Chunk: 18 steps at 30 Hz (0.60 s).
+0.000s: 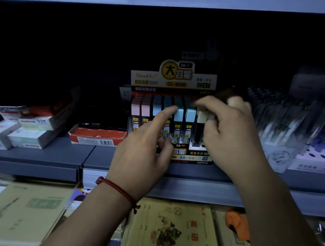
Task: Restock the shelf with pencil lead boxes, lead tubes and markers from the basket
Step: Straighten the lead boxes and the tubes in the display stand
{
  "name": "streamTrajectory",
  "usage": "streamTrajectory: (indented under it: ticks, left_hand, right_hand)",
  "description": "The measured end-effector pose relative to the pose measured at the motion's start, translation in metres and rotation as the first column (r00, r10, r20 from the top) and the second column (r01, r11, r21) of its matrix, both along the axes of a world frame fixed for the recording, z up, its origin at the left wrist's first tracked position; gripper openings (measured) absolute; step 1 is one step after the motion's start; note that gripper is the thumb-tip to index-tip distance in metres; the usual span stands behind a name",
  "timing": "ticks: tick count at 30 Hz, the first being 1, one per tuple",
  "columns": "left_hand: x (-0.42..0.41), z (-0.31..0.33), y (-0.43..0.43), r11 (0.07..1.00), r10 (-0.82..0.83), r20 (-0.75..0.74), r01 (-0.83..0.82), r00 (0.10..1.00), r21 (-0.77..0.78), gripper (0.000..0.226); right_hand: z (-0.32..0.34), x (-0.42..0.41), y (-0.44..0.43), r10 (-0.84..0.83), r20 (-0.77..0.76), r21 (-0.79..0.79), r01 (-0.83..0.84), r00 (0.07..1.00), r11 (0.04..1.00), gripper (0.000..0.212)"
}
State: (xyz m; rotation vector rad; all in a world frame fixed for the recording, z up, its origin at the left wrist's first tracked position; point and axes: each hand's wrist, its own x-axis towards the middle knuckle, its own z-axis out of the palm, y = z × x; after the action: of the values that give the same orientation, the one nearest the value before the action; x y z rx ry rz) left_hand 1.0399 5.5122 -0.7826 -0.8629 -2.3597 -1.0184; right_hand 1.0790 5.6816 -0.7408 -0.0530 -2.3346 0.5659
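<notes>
Now right hand (pixel 228 135) pinches lead tube (pixel 201 116), left hand (pixel 142 150) points

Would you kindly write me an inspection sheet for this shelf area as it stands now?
Surface: grey shelf, dimly lit, stocked along its length.
Job's things: display box holds upright lead tubes with pink and blue caps; a cream-capped tube stands at the row's right end. Basket: not seen.
Clutter: red tray and stacked white boxes to the left; pen display to the right, blurred.
Hands: left hand points its index finger at a blue-capped tube; right hand pinches the cream-capped tube's cap.
Cables: nothing seen.
Surroundings: notebooks on the level below; the back of the shelf is dark.
</notes>
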Motion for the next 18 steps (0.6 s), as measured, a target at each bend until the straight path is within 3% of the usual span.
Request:
streamTrajectory:
  ticks: [8, 18]
  left_hand:
    - [-0.002, -0.003, -0.001, 1.0, -0.011, -0.022, 0.012, 1.0, 0.015, 0.064]
    - [-0.011, 0.005, 0.012, 0.951, -0.041, 0.011, 0.036, 0.999, 0.306, 0.025]
  right_hand:
    - [-0.002, -0.001, -0.001, 0.017, -0.015, -0.027, -0.018, 1.0, 0.999, 0.039]
    - [0.002, 0.0, 0.003, 0.061, 0.017, -0.024, -0.06, 0.998, 0.998, 0.012]
